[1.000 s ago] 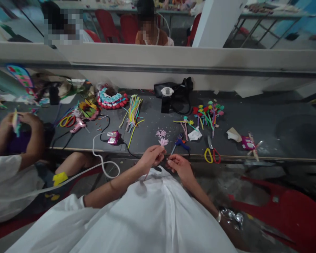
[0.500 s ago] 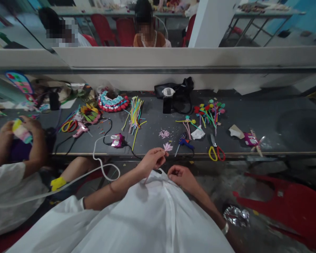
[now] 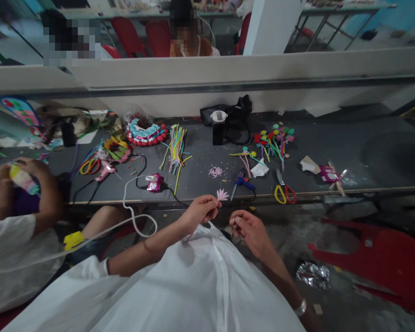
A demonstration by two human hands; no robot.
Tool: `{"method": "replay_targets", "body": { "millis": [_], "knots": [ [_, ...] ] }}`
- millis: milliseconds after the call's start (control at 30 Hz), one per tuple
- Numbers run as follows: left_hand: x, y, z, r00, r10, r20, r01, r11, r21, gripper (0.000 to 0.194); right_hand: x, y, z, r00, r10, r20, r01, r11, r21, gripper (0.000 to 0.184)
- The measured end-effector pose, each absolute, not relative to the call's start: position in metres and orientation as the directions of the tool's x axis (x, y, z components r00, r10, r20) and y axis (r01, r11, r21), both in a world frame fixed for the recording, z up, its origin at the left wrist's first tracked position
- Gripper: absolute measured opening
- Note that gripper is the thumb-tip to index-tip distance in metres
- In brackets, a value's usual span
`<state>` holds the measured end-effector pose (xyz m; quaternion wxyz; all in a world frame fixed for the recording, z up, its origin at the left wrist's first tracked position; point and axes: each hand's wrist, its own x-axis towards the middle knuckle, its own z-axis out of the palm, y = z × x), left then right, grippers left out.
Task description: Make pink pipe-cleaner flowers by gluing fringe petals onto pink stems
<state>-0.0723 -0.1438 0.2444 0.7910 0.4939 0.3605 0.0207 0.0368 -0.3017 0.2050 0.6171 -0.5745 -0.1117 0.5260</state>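
My left hand pinches a small pale pink flower with pointed petals, held just over the table's front edge. To its right, above my lap, my right hand has thumb and fingers drawn together; whatever may be between them is too small to make out. Beyond the flower lies a heap of small pink pieces. A blue glue gun rests on the table just past my right hand. Scissors with one yellow and one red handle lie farther right.
On the dark table are a bundle of pipe cleaners, coloured flowers, a black bag and a purple box with a white cable. At left, a co-worker's hands hold a pastel piece. A red chair stands at right.
My right hand has risen and moved slightly right, away from my shirt. The pink flower has turned a little in my left hand, its petals now pointing more upward.
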Motion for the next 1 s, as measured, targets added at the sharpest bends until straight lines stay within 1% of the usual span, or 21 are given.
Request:
{"method": "replay_targets", "body": {
  "millis": [67, 133, 200, 233, 267, 300, 367, 433, 467, 533, 633, 700, 767, 833, 1000],
  "knots": [
    [-0.073, -0.146, 0.245, 0.739, 0.386, -0.552, 0.334, 0.502, 0.798, 0.021, 0.037, -0.299, 0.211, 0.548, 0.734, -0.400, -0.409, -0.182, -0.894, 0.022],
    [-0.074, -0.149, 0.245, 0.740, 0.380, -0.555, 0.344, 0.495, 0.798, 0.023, 0.038, -0.295, 0.216, 0.659, 0.699, -0.277, -0.224, -0.169, -0.960, 0.019],
    [-0.073, -0.151, 0.245, 0.740, 0.380, -0.554, 0.349, 0.488, 0.800, 0.025, 0.039, -0.292, 0.220, 0.728, 0.674, -0.126, -0.029, -0.152, -0.988, 0.017],
    [-0.072, -0.153, 0.245, 0.742, 0.381, -0.551, 0.347, 0.485, 0.803, 0.025, 0.040, -0.290, 0.221, 0.750, 0.659, -0.065, 0.040, -0.143, -0.989, 0.017],
    [-0.072, -0.154, 0.245, 0.745, 0.382, -0.547, 0.344, 0.482, 0.806, 0.026, 0.040, -0.289, 0.222, 0.767, 0.641, -0.031, 0.075, -0.138, -0.988, 0.016],
    [-0.071, -0.154, 0.245, 0.750, 0.382, -0.541, 0.340, 0.479, 0.809, 0.026, 0.039, -0.287, 0.222, 0.786, 0.618, -0.026, 0.074, -0.135, -0.988, 0.017],
    [-0.070, -0.156, 0.244, 0.756, 0.379, -0.533, 0.335, 0.475, 0.814, 0.025, 0.038, -0.285, 0.223, 0.813, 0.578, -0.065, 0.010, -0.126, -0.992, 0.018],
    [-0.069, -0.157, 0.244, 0.758, 0.374, -0.535, 0.338, 0.475, 0.812, 0.025, 0.037, -0.283, 0.223, 0.816, 0.569, -0.101, -0.039, -0.119, -0.992, 0.018],
    [-0.068, -0.157, 0.244, 0.758, 0.370, -0.537, 0.341, 0.477, 0.810, 0.025, 0.037, -0.282, 0.223, 0.810, 0.578, -0.102, -0.038, -0.122, -0.992, 0.018],
    [-0.067, -0.159, 0.245, 0.758, 0.367, -0.539, 0.345, 0.475, 0.810, 0.024, 0.038, -0.282, 0.225, 0.783, 0.618, -0.075, 0.015, -0.139, -0.990, 0.017],
    [-0.066, -0.161, 0.246, 0.758, 0.380, -0.530, 0.345, 0.456, 0.820, 0.023, 0.041, -0.282, 0.227, 0.738, 0.674, 0.037, 0.190, -0.155, -0.969, 0.015],
    [-0.065, -0.163, 0.247, 0.762, 0.384, -0.522, 0.340, 0.448, 0.827, 0.024, 0.043, -0.281, 0.227, 0.724, 0.679, 0.124, 0.321, -0.172, -0.931, 0.014],
    [-0.065, -0.164, 0.249, 0.772, 0.374, -0.515, 0.332, 0.453, 0.827, 0.026, 0.045, -0.281, 0.225, 0.722, 0.669, 0.176, 0.397, -0.192, -0.898, 0.013],
    [-0.064, -0.165, 0.249, 0.778, 0.365, -0.512, 0.326, 0.462, 0.825, 0.028, 0.046, -0.280, 0.223, 0.722, 0.664, 0.193, 0.424, -0.205, -0.882, 0.013],
    [-0.064, -0.164, 0.250, 0.770, 0.381, -0.513, 0.331, 0.449, 0.830, 0.030, 0.047, -0.279, 0.220, 0.718, 0.671, 0.184, 0.429, -0.219, -0.876, 0.013]
  ]
}}
